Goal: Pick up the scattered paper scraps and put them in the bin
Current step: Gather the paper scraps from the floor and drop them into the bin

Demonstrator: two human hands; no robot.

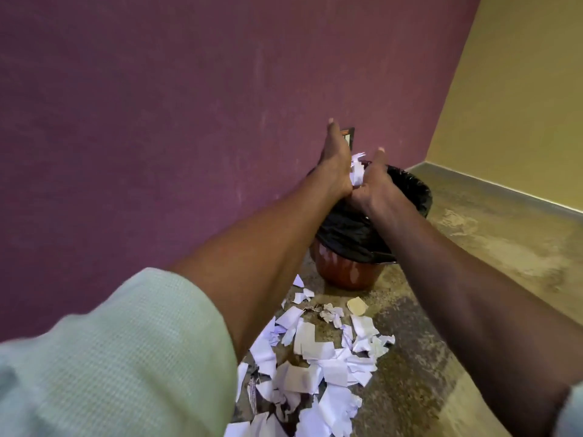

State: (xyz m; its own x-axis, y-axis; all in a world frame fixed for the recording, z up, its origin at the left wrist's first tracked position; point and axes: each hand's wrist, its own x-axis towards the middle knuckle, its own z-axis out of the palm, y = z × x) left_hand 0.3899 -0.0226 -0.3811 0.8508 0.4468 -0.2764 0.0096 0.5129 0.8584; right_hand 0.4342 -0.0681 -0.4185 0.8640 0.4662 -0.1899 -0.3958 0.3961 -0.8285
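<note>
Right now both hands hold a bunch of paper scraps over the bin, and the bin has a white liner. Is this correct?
Not quite: the head view shows the liner is black. Otherwise correct: the left hand and right hand hold paper scraps over the bin.

White paper scraps [318, 357], red-brown bin [344, 272] w/ black liner [350, 231], purple wall [189, 89], pale-green waffle sleeve [126, 357].

Purple wall [157, 105], yellow wall [520, 105], speckled floor [473, 263], perhaps a wall socket [349, 137]

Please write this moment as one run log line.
left hand + right hand: cup paper scraps | over bin | floor scraps remain
</note>
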